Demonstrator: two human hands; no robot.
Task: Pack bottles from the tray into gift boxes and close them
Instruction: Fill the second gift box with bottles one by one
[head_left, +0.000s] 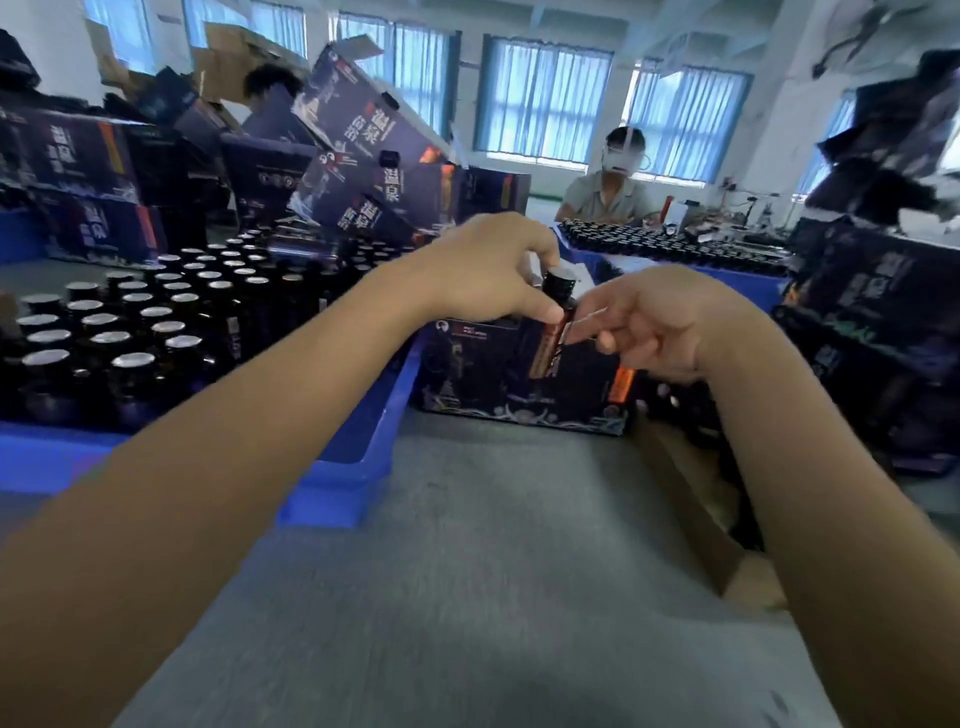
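Centre frame: left hand (488, 275) pinches dark amber glass bottle with black cap (557, 312) at its neck, over dark printed cardboard gift box (519, 374). Right hand (665, 322) loosely curled, fingertip at label; grip unclear. Risk: the thin pinch lets the bottle tilt and snag the box rim. Blue plastic tray (353, 467) at left.

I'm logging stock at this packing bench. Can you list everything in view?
bottle: one, dark, black cap, at the front gift box
tray bottles: many, dark, shiny caps, left
tray: one, blue, left
front gift box: one, dark blue, centre
stacked gift boxes: several, dark blue, behind tray
far bottles: many, dark, back right
table: one, grey, foreground
other person: one, seated at back
left hand: one, gripping the bottle
right hand: one, relaxed, beside the bottle
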